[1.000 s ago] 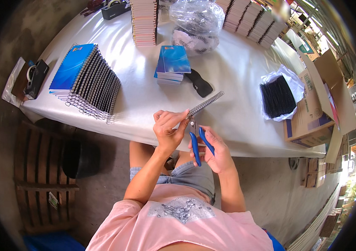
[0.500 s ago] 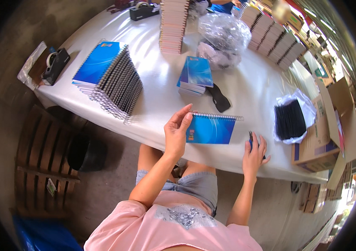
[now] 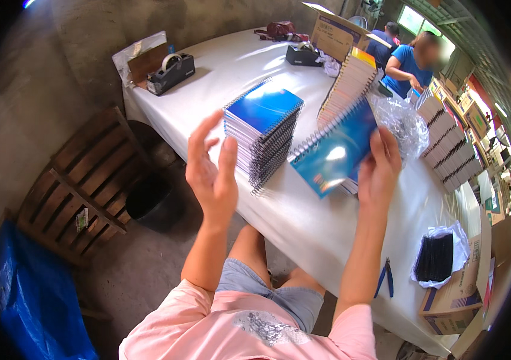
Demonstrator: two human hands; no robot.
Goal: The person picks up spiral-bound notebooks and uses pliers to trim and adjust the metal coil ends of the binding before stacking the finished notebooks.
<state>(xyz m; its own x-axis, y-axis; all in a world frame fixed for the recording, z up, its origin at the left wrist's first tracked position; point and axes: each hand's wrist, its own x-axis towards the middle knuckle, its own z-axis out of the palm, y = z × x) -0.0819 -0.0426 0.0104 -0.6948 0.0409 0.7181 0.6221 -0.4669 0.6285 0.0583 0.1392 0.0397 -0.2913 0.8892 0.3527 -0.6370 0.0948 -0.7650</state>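
Note:
My right hand (image 3: 378, 171) holds a blue spiral notebook (image 3: 333, 150) up above the white table (image 3: 303, 222), gripping its right edge. My left hand (image 3: 212, 174) is raised beside it, empty, with fingers spread. Just past my left hand stands a stack of blue spiral notebooks (image 3: 264, 132) on the table. Blue-handled pliers (image 3: 384, 279) lie on the table near its front edge, to the right of my right arm.
A taller notebook stack (image 3: 348, 81), a clear plastic bag (image 3: 402, 123) and rows of notebooks (image 3: 450, 147) stand further back. Tape dispensers (image 3: 171, 72) sit at the far left end. A wooden pallet (image 3: 81, 180) and black bin (image 3: 153, 201) are on the floor. Another person (image 3: 414, 60) works beyond.
The notebook has left the table and now hangs in my right hand, which dropped the pliers onto the table. My left hand let go of it and rose. The view swung left.

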